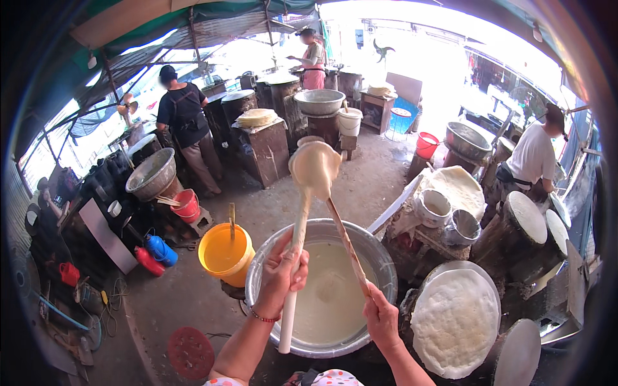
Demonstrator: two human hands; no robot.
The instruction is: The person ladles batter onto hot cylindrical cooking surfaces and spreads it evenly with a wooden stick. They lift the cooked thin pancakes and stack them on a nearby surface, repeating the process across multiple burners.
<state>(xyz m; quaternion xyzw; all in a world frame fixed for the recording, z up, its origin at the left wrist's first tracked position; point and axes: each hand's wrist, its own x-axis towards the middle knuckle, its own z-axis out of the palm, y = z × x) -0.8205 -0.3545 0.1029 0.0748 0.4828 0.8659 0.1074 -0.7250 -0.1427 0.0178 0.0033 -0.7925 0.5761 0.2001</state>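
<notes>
My left hand [280,275] grips a pale rod-like handle [287,321] that slants up over a large metal basin [386,260]. In my right hand [380,311] is a brown wooden stick [348,241] smeared with batter. The two tools meet at a batter-coated head [315,166], probably a ladle; the coating hides its exact shape. Pale liquid batter [328,299] lies in the basin below, with a faint round ripple. To the right of my right hand, a thin round flatbread [454,323] rests on a round griddle.
A yellow bucket [226,255] of yellowish liquid stands left of the basin. At right are a metal pot [462,227], an enamel pot [432,207] and several drum stoves [526,217]. A red stool [190,352] is lower left. People work at left [186,116], back [314,58] and right [528,149].
</notes>
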